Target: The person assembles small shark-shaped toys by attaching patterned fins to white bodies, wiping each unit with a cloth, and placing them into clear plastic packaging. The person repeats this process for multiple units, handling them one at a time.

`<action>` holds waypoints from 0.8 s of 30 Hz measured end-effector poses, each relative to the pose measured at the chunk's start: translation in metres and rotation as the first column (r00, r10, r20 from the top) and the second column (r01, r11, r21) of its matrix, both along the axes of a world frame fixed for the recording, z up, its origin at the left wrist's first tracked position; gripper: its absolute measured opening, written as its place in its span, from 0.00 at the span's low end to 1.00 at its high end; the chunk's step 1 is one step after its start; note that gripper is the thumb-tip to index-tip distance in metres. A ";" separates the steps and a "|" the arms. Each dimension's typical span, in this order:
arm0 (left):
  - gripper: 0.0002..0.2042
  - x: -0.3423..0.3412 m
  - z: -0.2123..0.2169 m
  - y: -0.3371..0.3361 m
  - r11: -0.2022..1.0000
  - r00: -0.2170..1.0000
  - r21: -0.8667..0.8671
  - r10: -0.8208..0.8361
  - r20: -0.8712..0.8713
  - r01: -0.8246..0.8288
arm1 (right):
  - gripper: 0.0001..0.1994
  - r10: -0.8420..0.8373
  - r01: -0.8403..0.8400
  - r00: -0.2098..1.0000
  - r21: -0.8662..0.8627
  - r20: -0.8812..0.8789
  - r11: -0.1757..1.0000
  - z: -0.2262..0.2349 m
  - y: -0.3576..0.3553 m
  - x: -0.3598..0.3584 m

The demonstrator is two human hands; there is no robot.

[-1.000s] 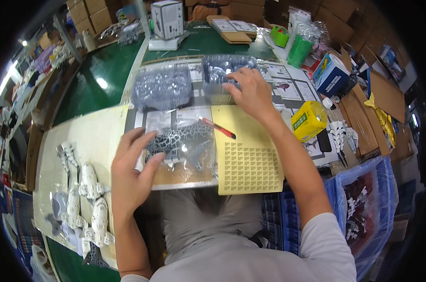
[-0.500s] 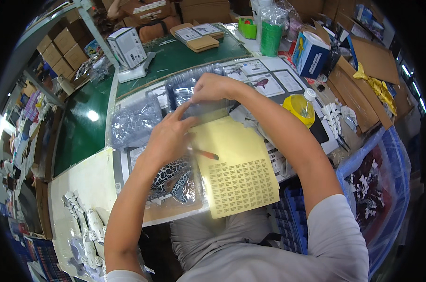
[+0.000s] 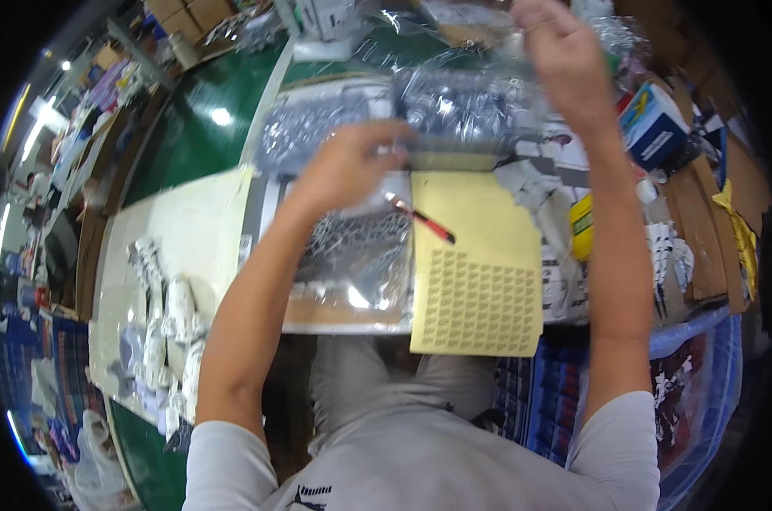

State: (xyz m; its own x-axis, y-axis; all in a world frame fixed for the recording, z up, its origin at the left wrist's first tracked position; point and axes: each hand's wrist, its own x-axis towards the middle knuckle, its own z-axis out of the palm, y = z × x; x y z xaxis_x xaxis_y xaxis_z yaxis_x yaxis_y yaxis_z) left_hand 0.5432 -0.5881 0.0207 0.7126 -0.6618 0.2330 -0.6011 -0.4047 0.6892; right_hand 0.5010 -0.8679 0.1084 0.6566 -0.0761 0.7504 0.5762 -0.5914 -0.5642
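My right hand (image 3: 565, 60) is raised at the upper right, blurred, its fingers closed on what looks like clear plastic film (image 3: 454, 38) stretching left over the table. Below the film lies a clear plastic tray pack (image 3: 463, 106), and a second clear pack (image 3: 309, 128) sits to its left. My left hand (image 3: 356, 162) hovers in front of the packs, smeared, thumb and finger apart with nothing visible between them. Near it, a slim red and black tool with a silver tip (image 3: 424, 220) rests on a yellow label sheet (image 3: 480, 281). A bagged black-and-white patterned piece (image 3: 352, 243) lies left of the sheet.
White jointed parts (image 3: 177, 307) lie on the left board. At the right stand a blue and white box (image 3: 654, 128), a yellow-labelled bottle (image 3: 582, 226) behind my forearm, and a cardboard box (image 3: 701, 221). A blue plastic-lined bin (image 3: 701, 366) is by the table's right edge.
My right hand has risen up and right from the tray pack, and film now spreads across the far table. My left hand has drawn apart from it. The view has shifted.
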 end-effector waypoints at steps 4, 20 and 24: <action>0.30 -0.032 0.028 0.074 0.675 0.867 -0.592 0.150 -0.475 -0.441 | 0.15 0.397 -0.379 0.787 0.138 -0.472 0.915 -0.006 0.041 -0.046; 0.32 -0.044 -0.081 0.148 0.831 0.799 -0.151 0.440 -0.409 -0.535 | 0.29 0.156 -0.172 0.601 0.064 -0.784 0.983 -0.158 0.126 -0.017; 0.34 -0.042 -0.040 0.213 0.874 0.878 0.084 0.478 0.029 -0.479 | 0.27 0.046 -0.128 0.698 -0.062 -0.715 0.990 -0.136 0.116 -0.027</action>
State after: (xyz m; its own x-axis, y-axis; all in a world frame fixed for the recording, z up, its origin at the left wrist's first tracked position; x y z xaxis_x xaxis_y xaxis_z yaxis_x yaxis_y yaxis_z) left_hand 0.5013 -0.3750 -0.0196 0.9458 -0.2578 0.1977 -0.3239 -0.7013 0.6350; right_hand 0.4744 -0.7515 -0.0281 0.9968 0.0554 0.0579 0.0800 -0.6349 -0.7685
